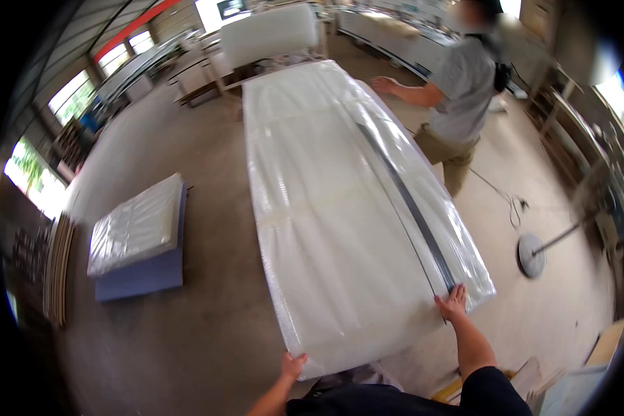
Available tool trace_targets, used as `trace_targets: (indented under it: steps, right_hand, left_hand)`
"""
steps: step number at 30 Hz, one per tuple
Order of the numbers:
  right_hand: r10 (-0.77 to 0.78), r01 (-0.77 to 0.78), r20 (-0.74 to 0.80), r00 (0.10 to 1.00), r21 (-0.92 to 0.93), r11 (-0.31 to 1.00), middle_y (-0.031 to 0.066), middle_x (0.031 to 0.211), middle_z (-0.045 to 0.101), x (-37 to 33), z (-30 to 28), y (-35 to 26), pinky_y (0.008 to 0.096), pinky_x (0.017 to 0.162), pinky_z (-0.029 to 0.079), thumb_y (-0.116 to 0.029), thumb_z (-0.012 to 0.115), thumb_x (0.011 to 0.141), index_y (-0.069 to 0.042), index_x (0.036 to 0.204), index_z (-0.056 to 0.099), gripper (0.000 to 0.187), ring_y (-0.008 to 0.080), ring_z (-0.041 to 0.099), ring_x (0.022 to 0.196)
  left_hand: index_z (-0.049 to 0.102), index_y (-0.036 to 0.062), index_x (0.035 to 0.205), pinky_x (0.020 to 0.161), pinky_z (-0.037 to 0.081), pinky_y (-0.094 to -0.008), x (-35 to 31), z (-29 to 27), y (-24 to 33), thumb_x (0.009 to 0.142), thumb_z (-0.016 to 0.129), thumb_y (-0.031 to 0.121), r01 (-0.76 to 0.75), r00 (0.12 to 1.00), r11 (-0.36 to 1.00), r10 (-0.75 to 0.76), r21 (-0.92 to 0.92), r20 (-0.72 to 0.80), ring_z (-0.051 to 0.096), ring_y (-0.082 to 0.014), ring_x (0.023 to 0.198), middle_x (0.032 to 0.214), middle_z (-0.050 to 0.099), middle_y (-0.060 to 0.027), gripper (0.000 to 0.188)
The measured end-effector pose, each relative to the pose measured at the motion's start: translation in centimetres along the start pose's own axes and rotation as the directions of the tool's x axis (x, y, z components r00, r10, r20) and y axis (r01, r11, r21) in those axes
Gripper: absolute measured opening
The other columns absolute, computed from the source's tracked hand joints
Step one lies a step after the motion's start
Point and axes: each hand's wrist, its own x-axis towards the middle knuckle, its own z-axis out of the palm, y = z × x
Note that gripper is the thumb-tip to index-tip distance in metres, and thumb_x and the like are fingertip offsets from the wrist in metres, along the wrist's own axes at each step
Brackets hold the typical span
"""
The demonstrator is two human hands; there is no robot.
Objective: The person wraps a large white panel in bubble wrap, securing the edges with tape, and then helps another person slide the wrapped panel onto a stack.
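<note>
A long sheet of translucent bubble wrap (326, 208) covers a long, flat surface in front of me. My left hand (294, 364) is closed on its near left corner, thumb on top and the other fingers mostly hidden. Down the right part of the wrap runs a long dark grey strip (416, 211), with a thinner dark line beside it. My right hand (452, 304) lies on the strip's near end, its fingers stretched out and the thumb apart. Loose wrap hangs out past the strip on the right.
Beyond the right side stands a person (461, 90) in a grey shirt, one arm toward the wrap. A large bubble-wrap roll (270, 36) is at the far end. Left on the floor is a wrapped stack (137, 229) on a blue-grey board. A round metal base (531, 256) stands right.
</note>
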Motion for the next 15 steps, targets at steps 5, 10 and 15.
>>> trace_targets:
  steps: [5,10,15]
  right_hand:
    - [0.009,-0.005,0.078,0.997,-0.049,0.999,0.0267,0.151,0.006,1.7,-0.5,2.2,0.0390,0.116,0.000,-0.062,0.053,0.080,0.011,0.142,0.013,0.104,0.0345,-0.003,0.142]
    - [-0.094,0.083,-0.123,0.988,-0.091,0.992,0.0272,0.145,0.025,1.6,-1.9,2.5,0.0402,0.113,0.018,-0.053,0.058,0.081,0.010,0.138,0.028,0.090,0.0372,0.021,0.137]
    - [-0.090,0.165,-0.520,0.849,0.099,0.981,0.0201,0.116,0.053,7.3,-4.4,8.0,0.0428,0.096,0.040,-0.028,0.058,0.085,0.004,0.105,0.060,0.038,0.0357,0.048,0.111]
  left_hand:
    - [0.051,-0.0054,0.108,0.087,0.046,-0.0391,-1.3,1.2,4.7,0.070,0.074,0.039,0.183,0.980,0.978,-0.173,0.100,-0.101,0.060,-0.0330,0.102,0.107,0.061,-0.0251,0.062]
    - [0.048,-0.0061,0.118,0.085,0.048,-0.0368,-1.8,2.0,6.9,0.069,0.077,0.039,0.191,0.980,0.945,-0.170,0.265,-0.102,0.062,-0.0299,0.096,0.106,0.063,-0.0209,0.073]
    - [0.048,-0.0068,0.119,0.088,0.047,-0.0381,-1.1,2.4,3.4,0.069,0.077,0.040,0.213,0.970,0.965,-0.190,0.151,-0.150,0.060,-0.0298,0.103,0.113,0.060,-0.0223,0.074]
